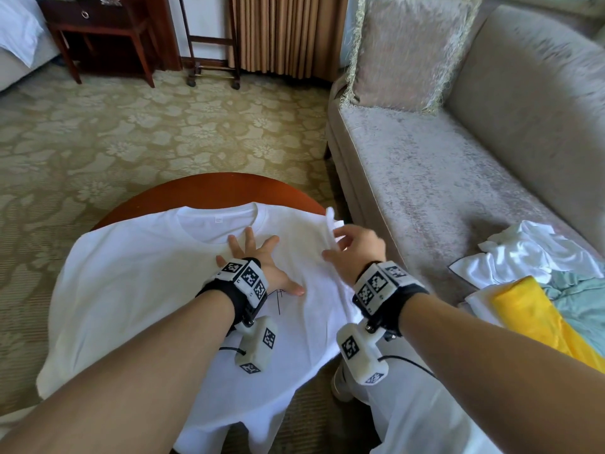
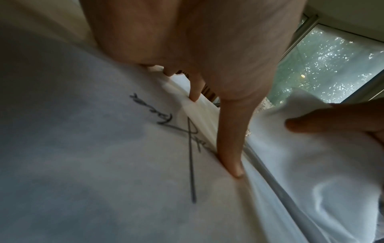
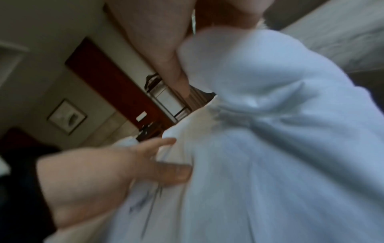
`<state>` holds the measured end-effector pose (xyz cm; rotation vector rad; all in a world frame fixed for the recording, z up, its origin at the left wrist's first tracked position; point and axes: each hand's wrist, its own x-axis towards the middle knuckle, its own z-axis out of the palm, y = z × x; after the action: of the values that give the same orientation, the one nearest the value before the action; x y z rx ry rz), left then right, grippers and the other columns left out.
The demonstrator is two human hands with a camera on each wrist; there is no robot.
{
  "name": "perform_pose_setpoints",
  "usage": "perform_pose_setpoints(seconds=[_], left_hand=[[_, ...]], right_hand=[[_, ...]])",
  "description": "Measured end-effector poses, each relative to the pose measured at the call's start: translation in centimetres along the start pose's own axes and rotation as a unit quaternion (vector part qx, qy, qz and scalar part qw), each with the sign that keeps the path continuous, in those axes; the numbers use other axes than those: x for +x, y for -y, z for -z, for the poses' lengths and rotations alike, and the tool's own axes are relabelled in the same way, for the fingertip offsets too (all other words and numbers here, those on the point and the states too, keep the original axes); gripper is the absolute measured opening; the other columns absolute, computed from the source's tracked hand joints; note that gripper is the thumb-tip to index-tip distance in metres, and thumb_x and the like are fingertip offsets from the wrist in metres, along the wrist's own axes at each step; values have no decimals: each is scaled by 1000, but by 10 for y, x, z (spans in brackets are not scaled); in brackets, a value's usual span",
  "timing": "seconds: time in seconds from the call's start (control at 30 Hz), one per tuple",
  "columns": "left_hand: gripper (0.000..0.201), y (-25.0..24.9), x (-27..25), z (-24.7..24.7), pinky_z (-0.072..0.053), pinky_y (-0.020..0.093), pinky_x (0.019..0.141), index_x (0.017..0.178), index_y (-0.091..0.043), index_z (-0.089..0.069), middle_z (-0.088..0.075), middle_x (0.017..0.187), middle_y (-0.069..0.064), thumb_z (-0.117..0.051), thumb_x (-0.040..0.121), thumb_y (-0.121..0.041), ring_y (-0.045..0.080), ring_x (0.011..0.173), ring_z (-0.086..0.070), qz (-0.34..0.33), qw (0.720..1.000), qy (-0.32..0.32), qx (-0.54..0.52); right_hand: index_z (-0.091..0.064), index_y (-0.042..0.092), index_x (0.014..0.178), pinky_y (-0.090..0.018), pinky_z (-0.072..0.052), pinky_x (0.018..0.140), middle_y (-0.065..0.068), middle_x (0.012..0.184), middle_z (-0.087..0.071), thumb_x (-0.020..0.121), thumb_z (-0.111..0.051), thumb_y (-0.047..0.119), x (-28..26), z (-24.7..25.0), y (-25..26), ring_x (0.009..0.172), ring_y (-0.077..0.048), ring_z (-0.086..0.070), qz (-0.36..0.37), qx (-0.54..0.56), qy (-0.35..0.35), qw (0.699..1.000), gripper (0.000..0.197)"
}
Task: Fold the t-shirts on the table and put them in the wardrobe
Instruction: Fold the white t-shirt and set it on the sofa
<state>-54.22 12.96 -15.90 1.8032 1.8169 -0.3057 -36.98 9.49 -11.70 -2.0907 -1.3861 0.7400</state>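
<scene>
A white t-shirt (image 1: 137, 290) lies spread face up over the round brown table (image 1: 209, 188), collar away from me, hem hanging off the near edge. My left hand (image 1: 258, 257) presses flat on its chest with fingers spread, next to a thin black print (image 2: 191, 148). My right hand (image 1: 353, 247) pinches the right sleeve (image 1: 330, 227) and holds it lifted above the shirt's right shoulder. In the right wrist view the lifted sleeve cloth (image 3: 259, 78) hangs bunched from the fingers, blurred.
A grey sofa (image 1: 442, 165) stands right of the table with a cushion (image 1: 409, 50) and a heap of white, yellow and pale green clothes (image 1: 537, 290). Patterned carpet (image 1: 131, 132) lies beyond. A dark side table (image 1: 98, 34) and a wheeled rack (image 1: 212, 70) stand at the back.
</scene>
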Motion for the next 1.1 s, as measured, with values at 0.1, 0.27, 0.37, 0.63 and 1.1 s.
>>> perform_pose_setpoints(seconds=[0.1, 0.27, 0.37, 0.63, 1.1], left_hand=[[128, 1, 0, 1, 2, 66, 113, 152, -45, 2, 32, 158, 3, -76, 55, -74, 36, 144, 27, -4, 1000, 1, -2], [125, 3, -1, 2, 5, 66, 112, 153, -44, 1, 32, 157, 4, -77, 59, -70, 36, 143, 29, -9, 1000, 8, -20], [119, 1, -5, 3, 3, 65, 113, 152, -43, 0, 32, 157, 5, -74, 63, -68, 35, 144, 29, -5, 1000, 4, -18], [49, -33, -15, -10, -4, 47, 121, 121, -35, -55, -16, 160, -8, -63, 77, -14, 15, 149, -6, -139, 971, -128, -145], [107, -60, -12, -21, 4, 71, 110, 154, -38, 4, 20, 161, -5, -65, 76, -65, 30, 147, 24, -153, 983, 30, 93]], right_hand=[[-63, 26, 114, -21, -52, 67, 11, 86, -62, 74, -80, 26, -9, -22, -1, 77, -5, -58, 5, -48, 90, 995, 43], [-65, 26, 112, -18, -49, 71, 9, 101, -65, 66, -85, 30, -7, -26, -4, 90, -8, -61, -7, -39, 123, 992, 50], [-72, 24, 96, -28, -57, 75, 3, 94, -69, 70, -76, 18, -1, -9, -7, 80, -17, -69, -75, 84, 48, 993, 27], [-73, 7, 85, -33, -61, 66, -15, 78, -71, 81, -61, 1, -8, 13, -27, 65, -24, -68, -154, 46, 98, 982, 14], [-72, 11, 82, -19, -48, 55, 5, 55, -65, 74, -81, 22, -30, 21, -34, 48, -4, -60, -34, -189, 260, 946, 17]])
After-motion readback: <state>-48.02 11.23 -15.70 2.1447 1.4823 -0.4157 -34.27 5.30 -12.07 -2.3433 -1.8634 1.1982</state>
